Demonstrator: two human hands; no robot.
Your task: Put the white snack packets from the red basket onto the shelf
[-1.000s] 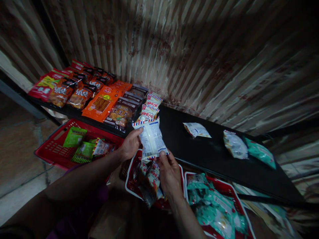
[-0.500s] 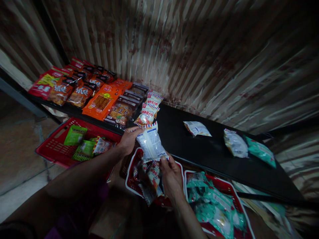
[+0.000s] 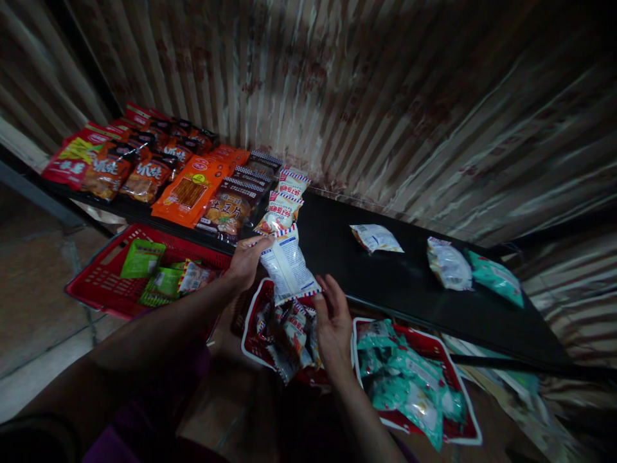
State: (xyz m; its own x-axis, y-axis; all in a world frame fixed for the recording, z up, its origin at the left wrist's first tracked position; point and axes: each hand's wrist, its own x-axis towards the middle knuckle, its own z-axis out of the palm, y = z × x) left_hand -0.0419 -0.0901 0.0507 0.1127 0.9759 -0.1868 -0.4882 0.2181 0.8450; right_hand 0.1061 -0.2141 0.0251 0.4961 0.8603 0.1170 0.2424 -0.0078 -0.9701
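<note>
My left hand [image 3: 245, 260] pinches the top corner of a white snack packet [image 3: 288, 265] with red and blue striped edges, back side up, at the front edge of the black shelf [image 3: 385, 283]. My right hand [image 3: 332, 321] is just below the packet's lower edge, fingers spread and off it. Two matching packets [image 3: 282, 206] lie in a row on the shelf just behind. Below my hands a small red basket [image 3: 253, 321] holds several more of the same packets.
Rows of orange and red snack bags [image 3: 187, 190] fill the shelf's left part. A white packet [image 3: 375, 238], another pale one [image 3: 448, 263] and a teal one [image 3: 494, 276] lie to the right. A red basket [image 3: 106, 283] holds green packets; another [image 3: 463, 411] holds teal ones. A corrugated wall stands behind.
The right hand has let go of the packet's lower edge and opened. The left hand has carried the packet slightly up toward the shelf row.
</note>
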